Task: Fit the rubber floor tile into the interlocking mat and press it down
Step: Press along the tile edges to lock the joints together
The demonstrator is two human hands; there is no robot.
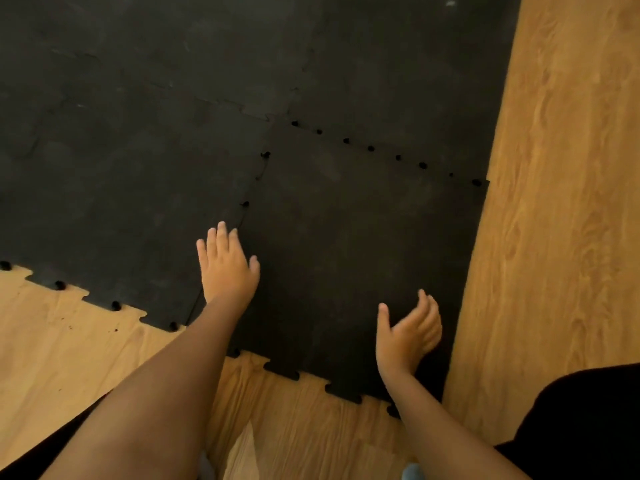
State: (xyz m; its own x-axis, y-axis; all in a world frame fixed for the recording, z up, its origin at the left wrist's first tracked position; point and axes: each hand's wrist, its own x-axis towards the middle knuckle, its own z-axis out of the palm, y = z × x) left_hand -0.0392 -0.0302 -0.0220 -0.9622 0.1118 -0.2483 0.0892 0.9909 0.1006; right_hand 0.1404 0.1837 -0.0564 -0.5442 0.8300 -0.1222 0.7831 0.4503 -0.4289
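Here, line by line:

Rubber floor tile (pixel 353 244): black, square, lying at the near right corner of the interlocking mat (pixel 138 150); its far edge and left edge meet the mat's laid tiles, its right edge runs along the bare wooden floor (pixel 561 168).

Seams: small dark gaps show at the tabs along the far edge and the upper part of the left edge, so those joints look not fully seated; whether the tile sits flush there I cannot tell.

Near edge of tile: jigsaw tabs stick out free over the wood, joined to nothing.

Left hand (pixel 227 266): palm down, flat, fingers straight and spread a little, resting across the left seam where tile meets mat; its grip is apart, clasping nothing.

Right hand (pixel 407 332): over the tile's near right part, turned thumb-up, fingers loosely curled and blurred; its grip is apart, nothing in it; whether it touches the rubber I cannot tell.

Forearms: both bare, reaching in from the bottom of the view.

Interlocking mat: several black tiles already joined, filling the upper left; its near edge shows free tabs over the wood.

Dark clothing (pixel 588 427): at the bottom right corner.
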